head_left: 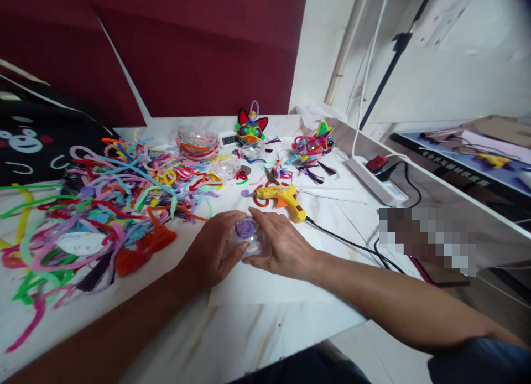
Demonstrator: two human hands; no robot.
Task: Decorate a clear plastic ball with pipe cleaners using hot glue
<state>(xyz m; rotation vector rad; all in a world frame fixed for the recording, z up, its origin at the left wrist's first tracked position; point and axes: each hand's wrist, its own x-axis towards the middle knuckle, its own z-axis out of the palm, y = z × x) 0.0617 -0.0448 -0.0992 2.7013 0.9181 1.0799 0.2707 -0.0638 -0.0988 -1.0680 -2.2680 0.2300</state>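
Observation:
Between my two hands sits a clear plastic ball (255,244) with a coiled purple pipe-cleaner disc (245,228) on its upper side. My left hand (215,245) curls round the ball's left side, its thumb against the front. From the right, my right hand (282,243) wraps the ball with fingers over the top and thumb low. Just beyond my hands lies a yellow hot glue gun (284,198), its nozzle pointing left and its cord running right. Scissors (271,177) with orange handles lie behind it, partly covered.
Many coloured pipe cleaners (136,179) heap up on the left, with orange tassels (145,248) nearby. Clear plastic shells (194,140), a small digital clock (227,139) and two colourful pipe-cleaner figures (250,128) stand at the back. A white power strip (377,182) lies along the right edge.

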